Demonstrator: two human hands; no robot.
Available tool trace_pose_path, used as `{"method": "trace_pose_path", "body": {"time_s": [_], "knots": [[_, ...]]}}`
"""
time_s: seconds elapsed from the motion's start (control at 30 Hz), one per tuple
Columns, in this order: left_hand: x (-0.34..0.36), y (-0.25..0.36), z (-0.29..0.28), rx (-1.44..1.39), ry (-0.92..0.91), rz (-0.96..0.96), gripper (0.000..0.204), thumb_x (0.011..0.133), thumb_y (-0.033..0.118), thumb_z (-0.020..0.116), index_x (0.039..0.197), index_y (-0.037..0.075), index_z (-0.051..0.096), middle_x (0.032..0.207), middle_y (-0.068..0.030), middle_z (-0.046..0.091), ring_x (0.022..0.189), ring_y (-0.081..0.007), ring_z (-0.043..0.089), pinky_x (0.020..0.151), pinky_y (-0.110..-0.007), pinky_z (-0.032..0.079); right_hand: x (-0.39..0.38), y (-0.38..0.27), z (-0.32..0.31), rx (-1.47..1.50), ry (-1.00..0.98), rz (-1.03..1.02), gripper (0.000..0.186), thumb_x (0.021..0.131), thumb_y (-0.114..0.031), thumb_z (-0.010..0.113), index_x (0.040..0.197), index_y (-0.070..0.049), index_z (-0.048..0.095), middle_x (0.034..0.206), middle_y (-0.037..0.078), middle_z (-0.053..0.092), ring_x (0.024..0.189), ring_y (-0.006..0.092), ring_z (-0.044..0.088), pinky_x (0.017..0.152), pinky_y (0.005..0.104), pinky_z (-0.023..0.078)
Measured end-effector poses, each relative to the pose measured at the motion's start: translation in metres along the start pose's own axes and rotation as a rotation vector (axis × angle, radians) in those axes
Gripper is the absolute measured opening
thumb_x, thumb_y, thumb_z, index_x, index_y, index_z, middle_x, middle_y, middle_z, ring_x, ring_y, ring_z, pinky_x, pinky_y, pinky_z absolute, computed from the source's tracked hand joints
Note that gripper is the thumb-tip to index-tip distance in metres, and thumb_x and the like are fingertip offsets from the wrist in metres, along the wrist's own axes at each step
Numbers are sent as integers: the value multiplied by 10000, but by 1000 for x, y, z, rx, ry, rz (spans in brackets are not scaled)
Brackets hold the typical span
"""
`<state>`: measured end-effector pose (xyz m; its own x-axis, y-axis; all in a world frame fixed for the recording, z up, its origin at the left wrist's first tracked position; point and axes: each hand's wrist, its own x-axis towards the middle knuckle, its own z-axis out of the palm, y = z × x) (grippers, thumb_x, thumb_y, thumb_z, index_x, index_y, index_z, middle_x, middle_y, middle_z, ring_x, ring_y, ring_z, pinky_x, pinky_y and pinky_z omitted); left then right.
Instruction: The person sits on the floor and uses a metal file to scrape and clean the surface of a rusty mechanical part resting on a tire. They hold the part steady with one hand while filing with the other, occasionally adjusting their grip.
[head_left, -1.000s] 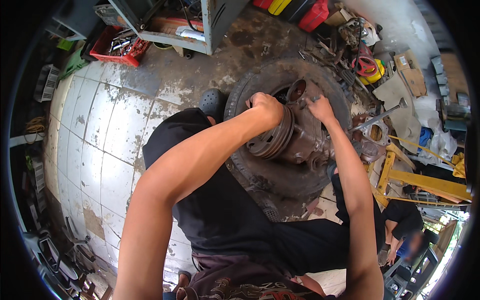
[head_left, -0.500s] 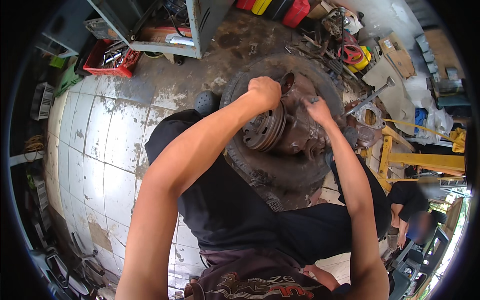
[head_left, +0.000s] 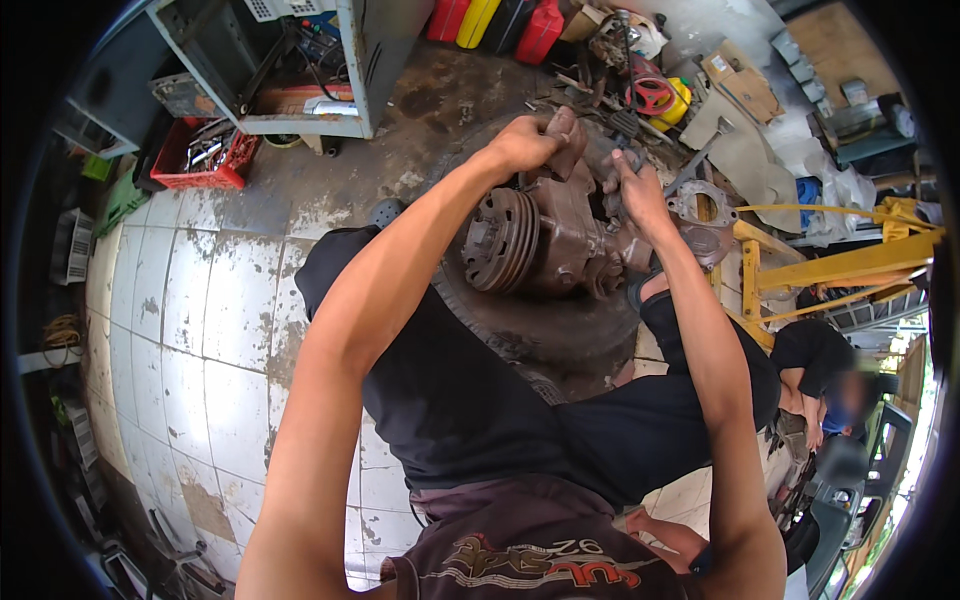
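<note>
My left hand (head_left: 525, 145) is wrapped round the upper end of a rusty brown metal piece (head_left: 565, 135) above a greasy machine body (head_left: 560, 240) with a grooved pulley (head_left: 497, 245) on its left. My right hand (head_left: 638, 185) grips a darker metal part (head_left: 613, 168) at the raised piece's right side; whether both are one piece I cannot tell. The machine rests on a large black tyre (head_left: 540, 335). A metal flange (head_left: 688, 205) and a long steel bar (head_left: 705, 150) lie just right of it.
A red tool crate (head_left: 200, 180) and steel cabinet (head_left: 365, 90) are upper left. Jerrycans (head_left: 540, 30) stand at the back. A yellow frame (head_left: 830, 265) is at right, with another person (head_left: 810, 355) below it. A tiled floor (head_left: 235, 330) spreads left.
Both my hands have moved up and away from me, raising the metal piece from the machine, whose body now shows more. The view has shifted slightly.
</note>
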<state>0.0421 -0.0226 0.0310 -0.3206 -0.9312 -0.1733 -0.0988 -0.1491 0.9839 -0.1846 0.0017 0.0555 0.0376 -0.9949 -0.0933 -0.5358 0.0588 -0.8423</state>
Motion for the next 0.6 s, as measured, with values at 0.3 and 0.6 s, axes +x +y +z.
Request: {"method": "trace_pose_path", "body": {"time_s": [0.3,0.6], "knots": [[-20,29,12,-542,-201,-8,391,979,212,476,1268,-47,522,1164,-144,626,1063,-242,623,967,-425,486,-22,-49,-20,224,-48,189,286,964,-395,610,896,-123,551,600,-74,360,434,44,295,400,239,254],[-3,16,31,-429,-209,-107,399,975,231,437,1251,-40,539,1153,-138,624,1040,-253,612,963,-424,461,-44,-38,-8,502,-134,171,290,938,-324,671,819,-149,472,615,-82,381,432,41,312,392,230,247]]}}
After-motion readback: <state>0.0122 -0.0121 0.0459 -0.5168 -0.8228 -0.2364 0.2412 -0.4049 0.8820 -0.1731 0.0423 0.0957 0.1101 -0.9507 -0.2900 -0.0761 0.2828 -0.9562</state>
